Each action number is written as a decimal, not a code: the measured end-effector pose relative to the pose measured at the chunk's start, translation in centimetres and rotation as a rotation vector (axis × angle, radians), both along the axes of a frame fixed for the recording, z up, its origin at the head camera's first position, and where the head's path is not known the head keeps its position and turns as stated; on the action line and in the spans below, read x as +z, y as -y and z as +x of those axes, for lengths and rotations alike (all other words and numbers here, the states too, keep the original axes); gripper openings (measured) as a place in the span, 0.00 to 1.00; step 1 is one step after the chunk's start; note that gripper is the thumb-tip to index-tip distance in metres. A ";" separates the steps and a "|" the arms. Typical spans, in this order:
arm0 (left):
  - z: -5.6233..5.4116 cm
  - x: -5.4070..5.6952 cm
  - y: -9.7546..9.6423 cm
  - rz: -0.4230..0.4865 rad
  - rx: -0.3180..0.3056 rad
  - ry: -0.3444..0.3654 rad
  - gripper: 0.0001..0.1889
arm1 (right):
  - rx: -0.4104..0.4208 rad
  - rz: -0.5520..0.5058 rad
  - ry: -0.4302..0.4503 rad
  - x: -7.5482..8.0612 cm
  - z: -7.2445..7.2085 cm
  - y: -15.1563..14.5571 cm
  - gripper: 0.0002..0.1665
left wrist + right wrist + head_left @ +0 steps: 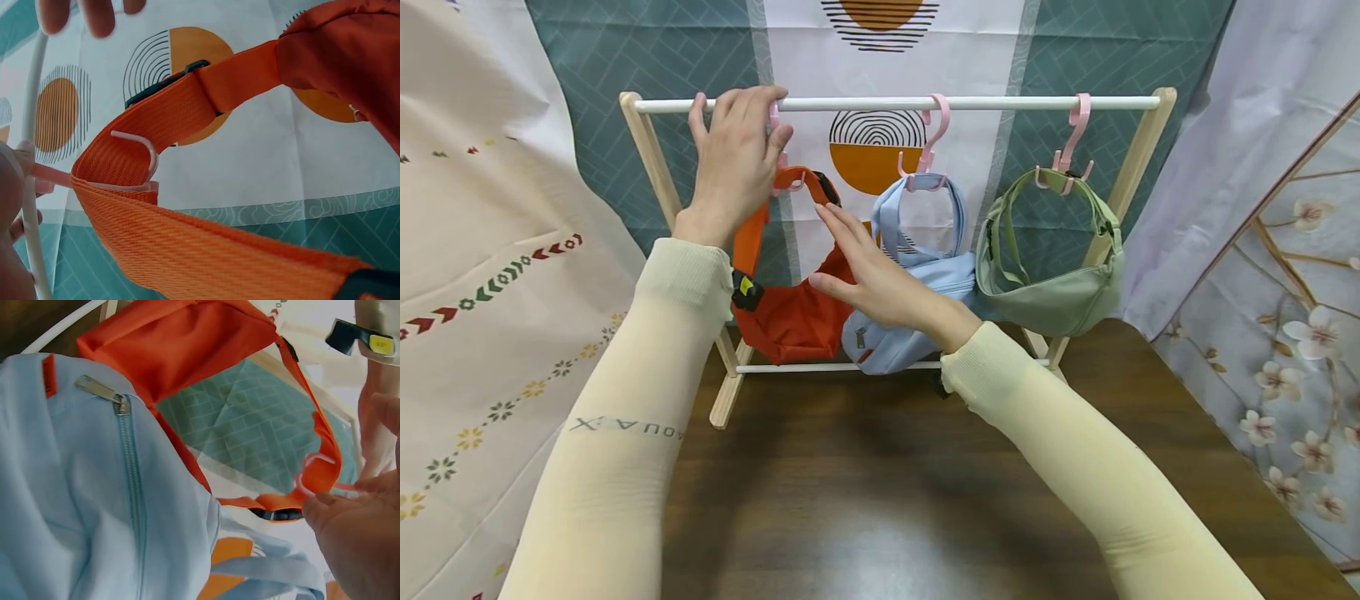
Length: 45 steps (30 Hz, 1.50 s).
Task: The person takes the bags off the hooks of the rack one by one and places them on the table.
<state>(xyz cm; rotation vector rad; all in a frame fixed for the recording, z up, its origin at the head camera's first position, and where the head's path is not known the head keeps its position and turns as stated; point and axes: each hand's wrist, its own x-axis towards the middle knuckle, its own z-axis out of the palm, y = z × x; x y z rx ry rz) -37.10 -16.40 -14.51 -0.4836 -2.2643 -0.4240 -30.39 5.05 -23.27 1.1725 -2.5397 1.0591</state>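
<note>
My left hand [735,154] is up at the white rail [857,104] at the rack's left end, fingers over it. Its thumb and forefinger pinch a pink hook [53,175], partly hidden by the hand. An orange bag [797,321] hangs from that hook by its webbing strap [156,119], which has a black buckle. My right hand [880,279] is held out with straight fingers pointing up and left, near the orange strap. In the head view it overlaps a light blue bag [898,350], which hangs from the middle pink hook [934,137].
A green bag [1052,296] hangs from the right-hand pink hook [1077,129]. The wooden rack [1138,158] stands on a dark wood table [865,500], with a low white bar [797,367]. Patterned cloths [1285,367] enclose the back and sides.
</note>
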 end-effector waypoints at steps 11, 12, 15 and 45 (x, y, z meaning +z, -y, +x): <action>-0.1 0.4 0.4 0.020 -0.050 0.063 0.26 | -0.128 -0.107 0.056 1.5 -3.8 2.4 0.53; -0.1 0.4 0.5 0.023 -0.053 0.064 0.25 | -0.143 -0.119 0.070 1.6 -4.1 2.7 0.54; -0.1 0.2 0.8 0.031 -0.059 0.073 0.25 | -0.175 -0.162 0.140 1.8 -5.1 3.2 0.54; 0.3 0.9 0.5 0.039 -0.044 0.117 0.27 | -0.145 -0.567 0.218 3.9 -6.0 5.0 0.23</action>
